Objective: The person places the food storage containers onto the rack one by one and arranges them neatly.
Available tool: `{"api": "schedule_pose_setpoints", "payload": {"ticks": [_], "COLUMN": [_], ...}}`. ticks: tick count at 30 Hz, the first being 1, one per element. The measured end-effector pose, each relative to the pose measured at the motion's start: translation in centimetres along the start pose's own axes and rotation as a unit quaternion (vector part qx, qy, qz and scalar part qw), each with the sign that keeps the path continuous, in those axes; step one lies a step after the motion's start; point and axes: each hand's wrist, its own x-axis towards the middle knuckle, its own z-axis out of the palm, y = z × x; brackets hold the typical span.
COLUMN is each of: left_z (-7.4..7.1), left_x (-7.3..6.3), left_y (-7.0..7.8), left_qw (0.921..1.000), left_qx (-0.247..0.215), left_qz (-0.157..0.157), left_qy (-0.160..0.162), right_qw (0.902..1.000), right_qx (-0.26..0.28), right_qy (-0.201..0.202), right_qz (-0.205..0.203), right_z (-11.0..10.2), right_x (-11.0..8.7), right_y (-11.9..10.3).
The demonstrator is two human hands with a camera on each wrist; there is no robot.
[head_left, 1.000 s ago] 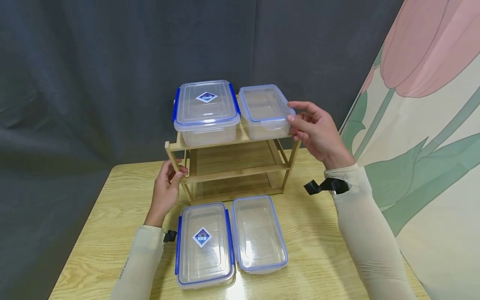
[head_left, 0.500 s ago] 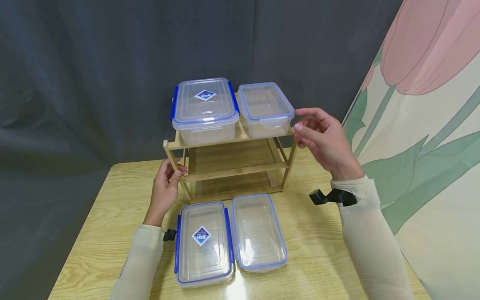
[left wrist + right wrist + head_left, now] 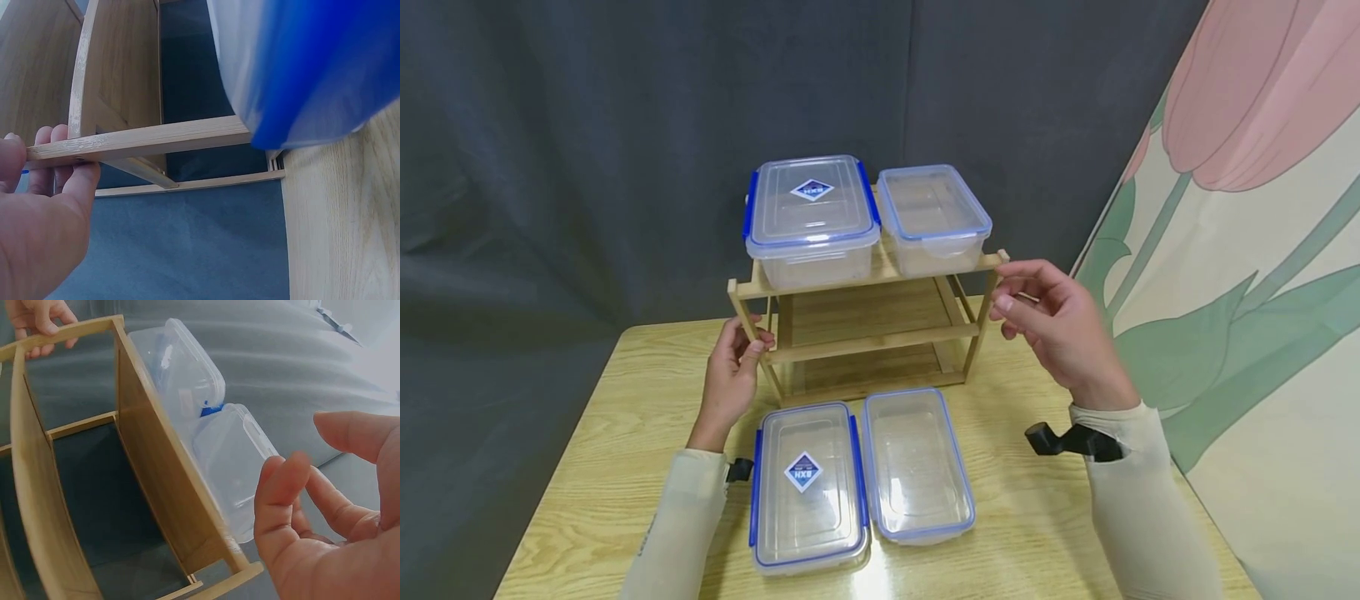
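A wooden shelf rack with several tiers stands on the table. My left hand grips its left front leg, thumb on one side and fingers behind, as the left wrist view also shows. Beside the right front leg is my right hand, fingers loosely bent; the right wrist view shows nothing between thumb and fingers. On the top tier sit two clear lidded food containers side by side: a larger one with dark blue clips and a smaller one with a pale blue rim.
Two flatter lidded food containers lie on the table before the rack: one with blue clips and a diamond label, one with a pale blue rim. A dark curtain hangs behind. A tulip-printed panel borders the right.
My right hand has left the smaller upper container's right edge and moved down and right to beside the rack's right front leg. My left hand keeps its grip on the rack.
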Motion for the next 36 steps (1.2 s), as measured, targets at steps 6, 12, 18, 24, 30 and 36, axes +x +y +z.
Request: {"api": "schedule_pose_setpoints", "payload": {"ticks": [6,12,18,24,30,36], "left_z": [-0.1,-0.1,-0.1,-0.1,-0.1,0.0], "left_x": [0.0,-0.1,0.0,0.0,0.1,0.1], "left_y": [0.2,0.1,0.0,-0.1,-0.2,-0.2], "left_qw": [1.0,1.0,1.0,1.0,1.0,1.0], "left_qx": [0.004,0.006,0.006,0.005,0.002,0.003], "left_qz": [0.003,-0.002,-0.002,-0.004,-0.006,-0.008], "left_qy": [0.0,0.002,0.001,-0.001,-0.002,-0.002], "right_qw": [0.9992,0.9981,0.9961,0.9929,0.9876,0.9788], "right_qx": [-0.019,-0.053,-0.068,-0.08,-0.096,-0.128], "right_qy": [-0.034,-0.028,-0.032,-0.042,-0.062,-0.072], "right_qz": [-0.01,0.011,0.045,0.077,0.108,0.143], "right_z": [0.2,0.2,-0.4,-1.5,-2.2,-2.7], "right_x": [-1.6,-2.8,-4.1,-5.0,-6.3,-7.8], "right_y": [1.5,3.2,5.0,6.4,8.0,10.0]}}
